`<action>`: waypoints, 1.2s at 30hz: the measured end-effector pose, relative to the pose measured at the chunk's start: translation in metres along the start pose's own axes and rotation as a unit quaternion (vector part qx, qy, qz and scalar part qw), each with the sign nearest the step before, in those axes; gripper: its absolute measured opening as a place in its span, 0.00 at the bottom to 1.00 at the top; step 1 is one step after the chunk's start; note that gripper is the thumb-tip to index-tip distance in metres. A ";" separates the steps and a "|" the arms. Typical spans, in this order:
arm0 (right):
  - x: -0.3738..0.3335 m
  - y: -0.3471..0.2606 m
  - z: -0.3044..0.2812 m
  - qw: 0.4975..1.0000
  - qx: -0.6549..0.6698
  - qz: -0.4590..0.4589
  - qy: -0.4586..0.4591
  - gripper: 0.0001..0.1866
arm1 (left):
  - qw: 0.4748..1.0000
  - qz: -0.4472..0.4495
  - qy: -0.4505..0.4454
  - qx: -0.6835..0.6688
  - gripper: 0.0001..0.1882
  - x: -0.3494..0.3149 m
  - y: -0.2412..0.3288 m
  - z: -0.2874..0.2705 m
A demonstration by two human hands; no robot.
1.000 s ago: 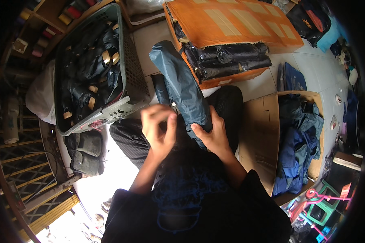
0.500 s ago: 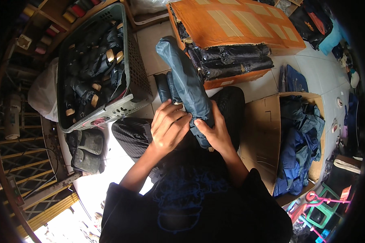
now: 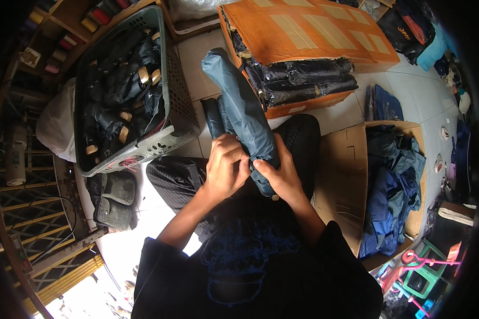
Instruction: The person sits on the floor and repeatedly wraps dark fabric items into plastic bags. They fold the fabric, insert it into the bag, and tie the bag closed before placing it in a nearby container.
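A blue-grey folded umbrella (image 3: 243,109) in a cloth sleeve slants up and away from my lap, with a small pale tip showing at its lower end. My right hand (image 3: 283,171) is wrapped round its lower part from the right, thumb on the near side. My left hand (image 3: 228,169) is closed at its left side, fingers curled and thumb and forefinger pinching the fabric near the sleeve's lower edge. Behind my left hand, more rolled blue-grey bundles (image 3: 214,118) lie on the floor, partly hidden by the umbrella.
At left stands a grey-green plastic basket (image 3: 183,106) of dark bundles with wooden ends. An orange carton (image 3: 314,32) holding wrapped black packs stands ahead. At right, an open cardboard box (image 3: 341,175) holds blue and green cloth. Dark slippers (image 3: 114,199) lie left of my knee.
My left hand's fingers have curled in from a more spread pose to a tighter pinch on the fabric. The umbrella has shifted very slightly left.
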State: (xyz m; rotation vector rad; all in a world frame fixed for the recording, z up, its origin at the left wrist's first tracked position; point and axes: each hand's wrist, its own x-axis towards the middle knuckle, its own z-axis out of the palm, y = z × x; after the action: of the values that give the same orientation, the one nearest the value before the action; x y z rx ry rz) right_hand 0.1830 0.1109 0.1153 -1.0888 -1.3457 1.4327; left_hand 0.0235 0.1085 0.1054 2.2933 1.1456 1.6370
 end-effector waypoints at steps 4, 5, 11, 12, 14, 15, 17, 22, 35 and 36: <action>-0.003 -0.006 0.009 1.000 0.011 -0.019 0.010 0.27 | 1.000 0.010 0.024 -0.005 0.08 -0.006 0.004 0.000; -0.005 -0.008 0.010 1.000 0.008 -0.013 0.008 0.26 | 0.999 0.018 0.031 0.003 0.08 -0.008 0.005 0.000; -0.007 -0.006 0.018 0.997 -0.029 -0.064 0.035 0.27 | 0.998 0.022 0.050 -0.002 0.06 -0.009 0.012 -0.003; -0.007 -0.007 0.018 0.996 -0.038 -0.075 0.039 0.27 | 0.998 0.019 0.052 -0.005 0.06 -0.008 0.013 -0.005; -0.004 -0.009 0.014 0.992 -0.052 -0.114 0.019 0.27 | 0.998 0.014 0.056 -0.009 0.06 -0.007 0.014 -0.008; -0.002 -0.010 0.012 0.989 -0.059 -0.134 0.011 0.28 | 0.997 -0.006 0.064 -0.034 0.06 -0.005 0.016 -0.008; -0.002 -0.014 0.014 0.987 -0.074 -0.144 0.016 0.28 | 0.997 -0.003 0.078 -0.024 0.06 0.000 0.021 -0.009; -0.005 -0.013 0.017 0.986 -0.064 -0.153 0.034 0.29 | 0.996 0.000 0.093 0.001 0.06 -0.009 0.028 -0.002; -0.010 -0.020 0.025 0.969 -0.165 -0.180 0.023 0.34 | 0.793 -0.479 0.139 -0.349 0.23 0.037 0.038 -0.009; -0.009 -0.018 0.024 0.984 -0.113 -0.138 0.004 0.34 | 0.787 -0.477 0.155 -0.361 0.22 0.038 0.038 -0.010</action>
State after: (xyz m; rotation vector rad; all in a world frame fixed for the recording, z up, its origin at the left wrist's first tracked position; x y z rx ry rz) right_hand 0.1619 0.0970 0.1340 -1.0010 -1.6138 1.0916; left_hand 0.0397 0.1013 0.1572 0.7508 1.1288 1.5697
